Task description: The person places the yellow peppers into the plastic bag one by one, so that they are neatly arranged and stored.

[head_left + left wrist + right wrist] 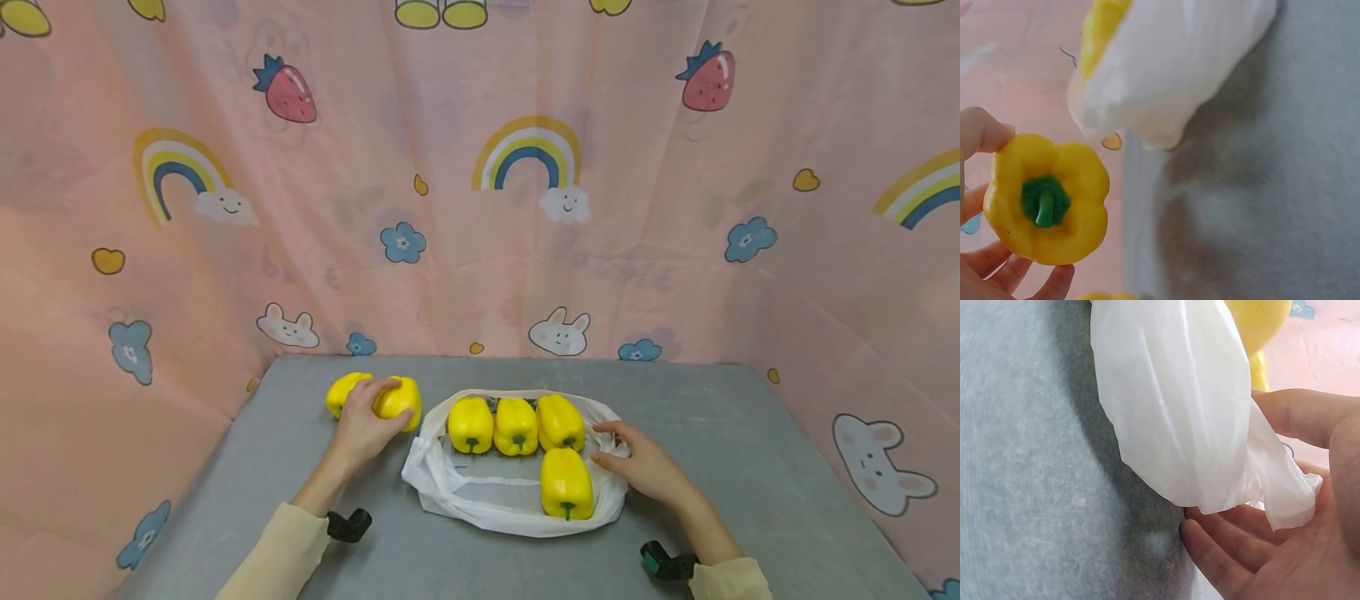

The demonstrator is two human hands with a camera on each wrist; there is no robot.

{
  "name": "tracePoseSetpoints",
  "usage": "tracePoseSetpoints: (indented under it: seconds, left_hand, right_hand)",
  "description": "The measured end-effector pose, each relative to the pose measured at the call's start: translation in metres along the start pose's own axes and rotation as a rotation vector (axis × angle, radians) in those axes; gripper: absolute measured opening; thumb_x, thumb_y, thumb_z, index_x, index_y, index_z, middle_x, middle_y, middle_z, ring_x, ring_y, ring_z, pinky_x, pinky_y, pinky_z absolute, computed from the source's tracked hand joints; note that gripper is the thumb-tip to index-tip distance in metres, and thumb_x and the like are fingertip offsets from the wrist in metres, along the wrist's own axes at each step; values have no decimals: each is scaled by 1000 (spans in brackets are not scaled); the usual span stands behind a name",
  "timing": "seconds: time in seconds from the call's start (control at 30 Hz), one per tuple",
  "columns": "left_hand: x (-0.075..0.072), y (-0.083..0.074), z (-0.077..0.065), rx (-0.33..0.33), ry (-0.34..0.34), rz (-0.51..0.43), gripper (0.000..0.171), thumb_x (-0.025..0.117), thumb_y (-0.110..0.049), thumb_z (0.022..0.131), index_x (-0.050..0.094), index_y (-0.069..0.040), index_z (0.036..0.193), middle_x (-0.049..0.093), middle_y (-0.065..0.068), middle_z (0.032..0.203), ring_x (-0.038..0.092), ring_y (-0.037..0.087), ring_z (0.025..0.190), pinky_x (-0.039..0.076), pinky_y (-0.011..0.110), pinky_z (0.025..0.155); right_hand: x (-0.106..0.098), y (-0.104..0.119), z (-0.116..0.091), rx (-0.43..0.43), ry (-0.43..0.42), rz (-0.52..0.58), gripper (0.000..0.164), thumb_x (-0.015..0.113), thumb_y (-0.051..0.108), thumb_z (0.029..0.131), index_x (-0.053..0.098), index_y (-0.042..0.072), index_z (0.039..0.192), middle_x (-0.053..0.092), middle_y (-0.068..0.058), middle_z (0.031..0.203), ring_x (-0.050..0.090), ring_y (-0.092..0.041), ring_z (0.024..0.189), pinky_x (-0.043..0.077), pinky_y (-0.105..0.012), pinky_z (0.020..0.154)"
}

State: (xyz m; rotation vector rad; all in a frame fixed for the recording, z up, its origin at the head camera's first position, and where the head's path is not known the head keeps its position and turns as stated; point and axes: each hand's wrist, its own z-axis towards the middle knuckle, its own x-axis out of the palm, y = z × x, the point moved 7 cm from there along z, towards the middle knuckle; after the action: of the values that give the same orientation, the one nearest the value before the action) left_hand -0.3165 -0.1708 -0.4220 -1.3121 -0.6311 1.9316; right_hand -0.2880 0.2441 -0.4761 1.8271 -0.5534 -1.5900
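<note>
My left hand (362,429) grips a yellow bell pepper (403,402) at the back left, thumb on one side and fingers on the other. Its green stem faces the camera in the left wrist view. Just left of it lies another yellow bell pepper (342,395), partly behind the hand. A white plastic bag (487,520) is spread wide in the middle of the table. Inside it, three yellow peppers (516,427) form a back row and one pepper (567,483) lies front right. At the bag's right edge, my right hand (1310,506) has loosely extended fingers, with the bag's corner between thumb and fingers.
The grey table (420,567) runs back to a pink patterned cloth (465,292) that hangs behind it and along both sides. Black wrist cameras (349,526) are worn on both wrists, below the cream sleeves' cuffs.
</note>
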Motion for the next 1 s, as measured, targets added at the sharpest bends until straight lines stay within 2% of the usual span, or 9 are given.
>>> tracePoseSetpoints:
  seconds: [0.2, 0.33, 0.67, 1.0]
  left_hand:
    - [-2, -13, -2, 24, 12, -11, 47, 84, -20, 80, 70, -8, 123, 62, 13, 125, 54, 32, 115, 48, 48, 92]
    - [-3, -26, -4, 60, 21, -47, 46, 85, -18, 80, 70, -9, 122, 61, 13, 126, 55, 31, 114, 52, 49, 88]
    - [3, -54, -11, 89, 76, -102, 45, 85, -19, 81, 70, -10, 123, 58, 11, 131, 54, 31, 117, 56, 50, 90]
    - [19, -71, -22, 118, 132, -155, 43, 85, -21, 82, 70, -13, 122, 59, 7, 129, 57, 27, 116, 53, 50, 93]
  right_hand:
    - [0, -1, 0, 8, -3, -5, 56, 67, 38, 98, 55, 5, 141, 49, -26, 146, 46, -48, 133, 38, -70, 104]
    - [1, -1, 0, 5, -2, -4, 57, 67, 39, 98, 55, 4, 141, 49, -27, 146, 45, -49, 133, 37, -71, 104]
    - [1, -3, 1, 1, -10, -4, 56, 67, 38, 97, 55, 5, 141, 49, -26, 146, 46, -48, 133, 38, -70, 104]
    - [0, 0, -1, -12, -1, -3, 56, 67, 37, 98, 55, 4, 141, 50, -26, 146, 47, -47, 132, 39, -69, 103]
